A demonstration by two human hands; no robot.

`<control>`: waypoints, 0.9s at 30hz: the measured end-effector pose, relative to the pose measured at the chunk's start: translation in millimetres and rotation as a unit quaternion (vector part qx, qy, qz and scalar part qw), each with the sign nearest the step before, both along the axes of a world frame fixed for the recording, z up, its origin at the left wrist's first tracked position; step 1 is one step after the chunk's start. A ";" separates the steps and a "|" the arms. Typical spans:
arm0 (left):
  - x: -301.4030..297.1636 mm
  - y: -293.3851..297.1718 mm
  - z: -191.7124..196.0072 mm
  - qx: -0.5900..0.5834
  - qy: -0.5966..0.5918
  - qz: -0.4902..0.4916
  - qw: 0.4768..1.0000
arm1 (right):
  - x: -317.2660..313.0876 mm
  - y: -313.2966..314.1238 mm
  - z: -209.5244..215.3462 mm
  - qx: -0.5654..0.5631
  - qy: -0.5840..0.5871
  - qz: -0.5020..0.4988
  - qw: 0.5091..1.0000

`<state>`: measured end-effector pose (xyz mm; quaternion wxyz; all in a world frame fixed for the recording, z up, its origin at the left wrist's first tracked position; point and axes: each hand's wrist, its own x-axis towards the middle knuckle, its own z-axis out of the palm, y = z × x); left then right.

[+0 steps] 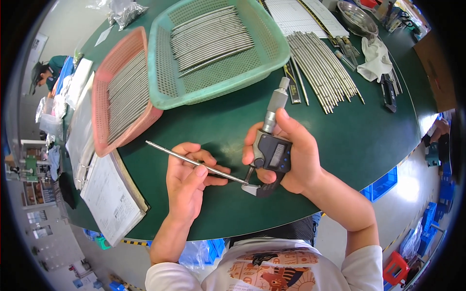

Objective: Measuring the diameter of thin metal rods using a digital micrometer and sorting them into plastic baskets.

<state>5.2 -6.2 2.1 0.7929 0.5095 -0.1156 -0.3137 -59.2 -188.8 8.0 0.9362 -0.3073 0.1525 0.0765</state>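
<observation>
My left hand (187, 182) pinches a slim metal rod (182, 157) between thumb and fingers, and the rod slants down to the right. In my right hand (298, 155) is a digital micrometer (272, 154) with a dark body, a small display and a silver thimble pointing up and away. The rod's right end lies at the micrometer's jaws, between spindle and anvil; whether both faces touch it I cannot tell. Beyond my hands, a green basket (218, 92) holds a row of similar rods (213, 36). More rods lie in a pink basket (154, 116) at the left.
Loose rods (323, 70) lie fanned out at the back right, beside a black-handled cutter knife (388, 92) and a white cloth glove (375, 59). A metal bowl (357, 18) sits farther back. An open binder (114, 199) lies at the left edge of the green table (349, 140).
</observation>
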 end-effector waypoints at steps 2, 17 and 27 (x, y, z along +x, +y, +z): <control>0.4 -0.1 -1.9 0.013 -0.005 -0.005 1.000 | 0.1 0.3 -1.2 -0.005 0.003 -0.005 1.000; -1.5 -0.6 -2.0 0.014 -0.023 0.015 1.000 | 0.5 0.7 -0.5 0.025 -0.005 -0.010 1.000; -2.4 -2.6 -2.7 0.007 -0.018 0.012 1.000 | -1.0 0.5 -0.1 0.010 -0.008 -0.004 1.000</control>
